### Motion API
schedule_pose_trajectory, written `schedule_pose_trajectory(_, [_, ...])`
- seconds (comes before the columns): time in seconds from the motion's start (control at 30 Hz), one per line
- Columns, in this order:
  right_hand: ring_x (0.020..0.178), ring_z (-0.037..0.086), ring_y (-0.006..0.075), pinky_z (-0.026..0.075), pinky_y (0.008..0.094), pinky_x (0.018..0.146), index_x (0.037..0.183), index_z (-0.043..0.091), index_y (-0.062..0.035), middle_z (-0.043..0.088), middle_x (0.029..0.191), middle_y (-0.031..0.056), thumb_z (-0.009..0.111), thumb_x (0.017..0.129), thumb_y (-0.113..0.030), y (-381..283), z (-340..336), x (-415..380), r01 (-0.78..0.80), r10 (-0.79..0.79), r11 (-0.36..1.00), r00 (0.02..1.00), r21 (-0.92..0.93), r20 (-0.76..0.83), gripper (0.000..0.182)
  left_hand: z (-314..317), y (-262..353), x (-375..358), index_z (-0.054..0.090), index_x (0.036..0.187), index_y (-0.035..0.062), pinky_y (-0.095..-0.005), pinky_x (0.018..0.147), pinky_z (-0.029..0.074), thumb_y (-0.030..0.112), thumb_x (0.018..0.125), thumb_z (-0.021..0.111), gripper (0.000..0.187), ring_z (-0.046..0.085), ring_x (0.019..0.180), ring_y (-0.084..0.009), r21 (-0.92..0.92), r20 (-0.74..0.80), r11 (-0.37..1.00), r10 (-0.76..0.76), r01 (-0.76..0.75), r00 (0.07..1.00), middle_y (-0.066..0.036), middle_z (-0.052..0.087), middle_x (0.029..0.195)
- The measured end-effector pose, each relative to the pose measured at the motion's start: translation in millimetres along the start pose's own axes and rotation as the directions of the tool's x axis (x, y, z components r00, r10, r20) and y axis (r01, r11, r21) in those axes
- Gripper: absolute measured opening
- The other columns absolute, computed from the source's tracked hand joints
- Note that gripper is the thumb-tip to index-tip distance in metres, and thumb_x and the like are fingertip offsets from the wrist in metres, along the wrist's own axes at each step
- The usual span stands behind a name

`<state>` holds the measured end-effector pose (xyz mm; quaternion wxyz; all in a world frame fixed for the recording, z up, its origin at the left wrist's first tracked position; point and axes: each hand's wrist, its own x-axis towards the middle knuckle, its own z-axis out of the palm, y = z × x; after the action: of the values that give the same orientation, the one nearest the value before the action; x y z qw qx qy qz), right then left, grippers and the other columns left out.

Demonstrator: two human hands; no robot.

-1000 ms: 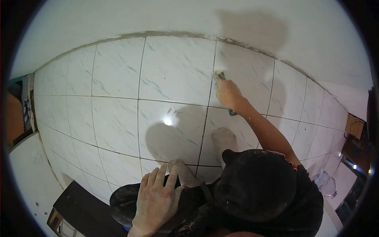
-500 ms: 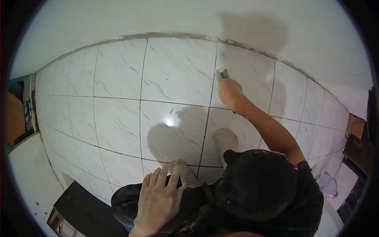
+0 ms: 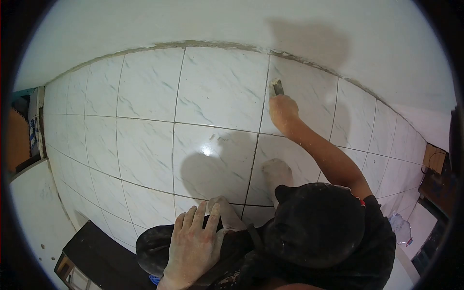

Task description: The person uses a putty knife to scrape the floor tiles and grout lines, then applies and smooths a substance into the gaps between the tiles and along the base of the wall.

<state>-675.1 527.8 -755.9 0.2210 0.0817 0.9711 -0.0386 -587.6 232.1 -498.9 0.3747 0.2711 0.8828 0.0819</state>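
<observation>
My right hand (image 3: pixel 284 110) is wrapped around a small putty knife (image 3: pixel 277 87), held out over the white tile floor. Pale residue coats the far end of its greyish blade, which lies close to the joint between two tiles; the handle is hidden in my fist. My left hand (image 3: pixel 195 241), dusted with white powder, lies flat across my bent knee (image 3: pixel 154 247) with its fingers stretched out. My dusty bare feet (image 3: pixel 278 171) stand on the tiles in front of me.
Ahead, a rough grey strip (image 3: pixel 208 44) runs where the floor meets the white wall (image 3: pixel 145 21). A dark board-like piece (image 3: pixel 104 258) is at lower left. To the right lies a clear plastic bottle (image 3: pixel 400 228), near dark furniture (image 3: pixel 437 188).
My right hand and the putty knife have shifted slightly, and the blade's angle has turned a little. The view has moved marginally. My left hand stays on the knee.
</observation>
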Motion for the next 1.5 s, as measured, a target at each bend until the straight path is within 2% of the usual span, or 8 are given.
schedule_pose_trajectory(0.47, [0.085,0.071,0.0335,0.058,0.0418,0.074,0.085,0.071,-0.0004,0.070,0.087,0.0207,0.059,0.082,-0.005,-1,13,-14,-0.024,0.019,0.998,0.997,0.064,0.077,0.013,-1,-4,-3,0.053,0.132,0.0017,-0.0456,0.103,0.040,0.026,0.088,0.066,0.052,0.053,0.121,-0.0373,-0.009,-0.014,1.000,-0.014,0.014,1.000,-0.026,0.054,0.130])
schedule_pose_trajectory(0.57, [0.087,0.070,0.0352,0.057,0.0431,0.076,0.086,0.071,0.0008,0.070,0.088,0.0222,0.058,0.083,-0.006,13,13,-2,-0.102,0.087,0.975,0.993,0.195,0.085,0.015,2,-4,-6,0.053,0.132,0.0013,-0.0461,0.103,0.040,0.027,0.089,0.066,0.052,0.053,0.122,-0.0375,-0.004,-0.001,1.000,-0.009,0.009,1.000,-0.026,0.054,0.131])
schedule_pose_trajectory(0.77, [0.077,0.068,0.0416,0.055,0.0504,0.073,0.092,0.069,0.0011,0.067,0.080,0.0256,0.052,0.092,-0.015,0,21,-16,-0.013,-0.007,0.963,0.997,0.269,0.077,0.023,1,-1,-7,0.053,0.132,0.0012,-0.0466,0.105,0.040,0.027,0.090,0.066,0.051,0.052,0.123,-0.0374,0.013,-0.009,1.000,-0.023,0.024,1.000,-0.026,0.054,0.131])
schedule_pose_trajectory(0.83, [0.077,0.066,0.0434,0.054,0.0516,0.072,0.105,0.066,-0.0006,0.066,0.081,0.0264,0.050,0.093,-0.017,1,19,-10,-0.007,-0.020,0.944,0.997,0.329,0.078,0.026,0,1,-7,0.052,0.132,0.0015,-0.0473,0.105,0.039,0.027,0.090,0.066,0.051,0.052,0.123,-0.0379,-0.003,0.001,1.000,-0.009,0.009,1.000,-0.026,0.053,0.132])
schedule_pose_trajectory(0.93, [0.089,0.068,0.0386,0.055,0.0462,0.079,0.089,0.069,0.0021,0.068,0.093,0.0248,0.053,0.089,-0.011,-9,16,-25,-0.043,0.008,0.958,0.992,0.284,0.125,0.021,1,2,-8,0.053,0.132,0.0016,-0.0478,0.105,0.039,0.026,0.090,0.066,0.051,0.052,0.123,-0.0381,-0.012,-0.002,1.000,-0.019,0.019,1.000,-0.026,0.053,0.132])
schedule_pose_trajectory(1.33, [0.082,0.067,0.0403,0.055,0.0484,0.073,0.102,0.066,0.0013,0.068,0.088,0.0246,0.049,0.095,-0.017,-15,25,-24,0.045,-0.041,0.938,0.999,0.344,-0.020,0.026,2,4,-14,0.053,0.132,0.0009,-0.0476,0.103,0.041,0.027,0.089,0.067,0.052,0.053,0.121,-0.0386,-0.010,-0.032,1.000,-0.012,0.012,0.999,-0.026,0.054,0.130])
schedule_pose_trajectory(1.47, [0.080,0.067,0.0431,0.054,0.0507,0.073,0.096,0.066,0.0033,0.066,0.084,0.0281,0.048,0.097,-0.020,-14,16,-15,-0.020,0.007,0.919,0.999,0.393,0.036,0.030,5,3,-13,0.052,0.132,0.0010,-0.0472,0.102,0.041,0.027,0.089,0.067,0.052,0.053,0.120,-0.0393,0.003,-0.036,1.000,-0.002,0.002,0.999,-0.027,0.054,0.129])
schedule_pose_trajectory(1.5, [0.080,0.066,0.0439,0.053,0.0519,0.074,0.111,0.061,0.0003,0.066,0.084,0.0285,0.047,0.097,-0.020,-13,22,-18,-0.009,-0.005,0.928,0.999,0.372,0.038,0.028,5,3,-14,0.052,0.133,0.0011,-0.0473,0.102,0.041,0.027,0.089,0.066,0.052,0.053,0.120,-0.0393,0.014,-0.039,1.000,0.002,-0.002,0.999,-0.027,0.054,0.129])
